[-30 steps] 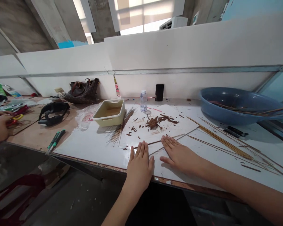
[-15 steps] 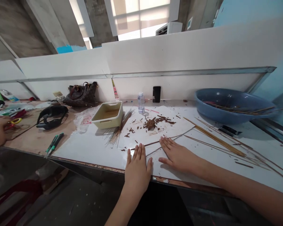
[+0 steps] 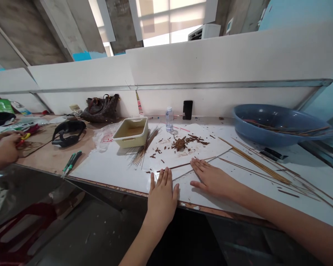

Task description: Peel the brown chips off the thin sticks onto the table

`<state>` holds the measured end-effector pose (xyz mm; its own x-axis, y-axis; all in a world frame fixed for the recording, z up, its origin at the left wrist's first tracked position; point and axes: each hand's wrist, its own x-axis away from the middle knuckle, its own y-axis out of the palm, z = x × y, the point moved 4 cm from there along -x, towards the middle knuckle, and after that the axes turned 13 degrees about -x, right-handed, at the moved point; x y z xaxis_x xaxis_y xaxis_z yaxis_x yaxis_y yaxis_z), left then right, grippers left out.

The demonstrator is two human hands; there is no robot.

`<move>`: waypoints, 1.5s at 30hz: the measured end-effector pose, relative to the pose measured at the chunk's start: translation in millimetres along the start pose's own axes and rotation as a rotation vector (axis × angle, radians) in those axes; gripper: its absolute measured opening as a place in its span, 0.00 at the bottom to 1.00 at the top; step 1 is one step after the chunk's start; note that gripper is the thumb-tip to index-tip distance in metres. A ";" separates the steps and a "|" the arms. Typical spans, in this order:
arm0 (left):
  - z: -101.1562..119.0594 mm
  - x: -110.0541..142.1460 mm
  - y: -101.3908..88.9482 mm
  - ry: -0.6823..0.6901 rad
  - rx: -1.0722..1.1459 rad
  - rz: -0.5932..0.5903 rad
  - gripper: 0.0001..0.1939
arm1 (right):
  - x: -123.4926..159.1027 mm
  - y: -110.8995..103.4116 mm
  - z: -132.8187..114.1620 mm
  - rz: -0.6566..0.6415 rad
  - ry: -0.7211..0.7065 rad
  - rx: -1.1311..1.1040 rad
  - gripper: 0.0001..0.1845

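Note:
My left hand [image 3: 162,192] lies flat, fingers stretched out, its fingertips at the left part of a thin stick coated in brown paste [image 3: 180,166]. Palm down, my right hand [image 3: 211,179] rests with spread fingers over the stick's right part. Under and beside the hands is a clear sheet or plate with a straight edge; its outline is hard to make out. Beyond the hands sits a crumbly brown lump of paste [image 3: 180,144] with broken brown pieces around it. A bundle of thin tan sticks [image 3: 261,166] lies to the right of my right hand.
A cream tub [image 3: 130,141] of brownish liquid stands beside more thin sticks [image 3: 145,147]. Behind are a bottle [image 3: 169,120] and phone [image 3: 187,110]; at right, a blue basin [image 3: 277,129]. Leftward lie green-handled pliers [image 3: 72,162], a black headset [image 3: 69,133] and another person's hand [image 3: 7,149].
The view has swung slightly left, so the table's things appear a little further right. Both my hands remain flat at the coated stick, with no clear shift along the table.

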<state>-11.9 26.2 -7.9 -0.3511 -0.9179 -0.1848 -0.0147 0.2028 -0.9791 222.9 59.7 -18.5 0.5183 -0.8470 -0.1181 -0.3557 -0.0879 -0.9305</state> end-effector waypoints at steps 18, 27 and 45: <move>-29.7 -51.0 -32.7 0.194 0.190 0.293 0.15 | -15.1 -52.5 79.1 0.163 -0.107 -0.193 0.26; 26.6 -116.8 -35.8 0.507 -0.158 0.168 0.19 | -13.5 -63.4 83.3 0.167 -0.070 -0.331 0.20; 24.9 -151.3 -11.6 0.657 -0.063 0.408 0.12 | -11.5 -58.8 93.6 0.267 -0.072 -0.463 0.09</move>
<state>64.8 154.2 29.3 -0.8230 -0.3801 -0.4221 0.1884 0.5183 -0.8342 310.7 123.7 5.0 0.4093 -0.8350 -0.3678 -0.7795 -0.1105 -0.6165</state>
